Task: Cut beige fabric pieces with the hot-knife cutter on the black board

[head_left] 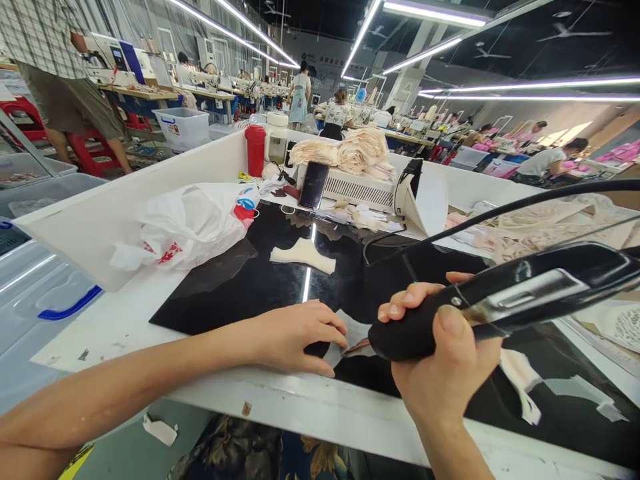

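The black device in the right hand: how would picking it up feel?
The black device might be slippery along its shiny casing; the duller end in the right hand probably grips better. Its long body, reaching past that hand, could feel tail-heavy.

Mat [220,307] on table [295,397], bag [185,223] at left rear, cutout [303,255] on mat, phone [313,185] between cutout and box [360,191], bundle [360,152] atop box, cup [255,151] left of bottle [276,138], scrap [356,327] between left hand [295,337] and tool [530,295] in right hand [453,363]
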Demonstrator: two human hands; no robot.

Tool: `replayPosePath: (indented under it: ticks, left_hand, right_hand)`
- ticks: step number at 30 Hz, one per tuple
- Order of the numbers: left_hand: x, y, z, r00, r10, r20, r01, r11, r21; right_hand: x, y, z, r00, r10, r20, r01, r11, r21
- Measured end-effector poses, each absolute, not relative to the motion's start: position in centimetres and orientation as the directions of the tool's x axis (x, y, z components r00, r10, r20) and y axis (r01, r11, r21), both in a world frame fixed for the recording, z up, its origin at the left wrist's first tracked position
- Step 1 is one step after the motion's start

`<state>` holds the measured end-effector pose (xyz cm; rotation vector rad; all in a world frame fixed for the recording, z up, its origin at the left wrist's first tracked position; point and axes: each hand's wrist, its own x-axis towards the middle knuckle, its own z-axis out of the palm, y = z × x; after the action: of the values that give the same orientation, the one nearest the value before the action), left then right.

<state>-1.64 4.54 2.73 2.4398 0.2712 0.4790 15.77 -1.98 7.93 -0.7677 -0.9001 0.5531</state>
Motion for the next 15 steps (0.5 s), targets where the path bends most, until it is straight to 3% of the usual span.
replayPosePath:
  ticks: [15]
  left_hand:
    - [-1.62,5.08,2.65,0.928,0.254,0.273,0.041,-0.796,0.603]
  right_hand:
    - [14.8,-3.05,8.18,0.487,0.749,0.45,-0.156,0.581,-0.799]
